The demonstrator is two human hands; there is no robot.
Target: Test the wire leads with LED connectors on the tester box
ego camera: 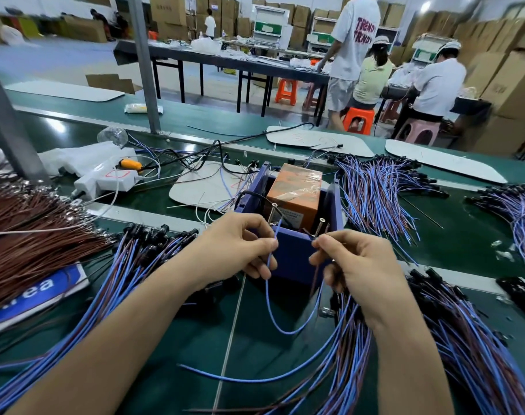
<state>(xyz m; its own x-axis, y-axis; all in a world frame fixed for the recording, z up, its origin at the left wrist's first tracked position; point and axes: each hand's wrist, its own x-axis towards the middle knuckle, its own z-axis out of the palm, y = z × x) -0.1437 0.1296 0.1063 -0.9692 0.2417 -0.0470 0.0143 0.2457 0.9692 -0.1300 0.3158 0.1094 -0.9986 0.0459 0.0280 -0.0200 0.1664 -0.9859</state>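
**At the tester box: two strand tips closing on the contact screws**

Over the near wall of the blue tester box [294,250], both hands hold one wire lead [282,327] in fine pinches. The left hand [243,244] pinches the blue strand, whose tip points up and away, just beside the left screw [272,214]. The right hand [354,259] pinches a thin brown strand that rises toward the right screw [320,227]. I cannot tell whether either tip touches metal.

Between the hands the lead sags in a U, so its long run lies left to right across the box front, low over the green desk [171,333]. Its LED connector is not plainly visible and may be hidden under the right hand.

The step in hand looks like the test contact itself. The next move seems to call for a small, steady press of both tips onto their screws at once, without the strands crossing, then a look for light. More leads lie heaped at the left [129,265] and right [464,339].
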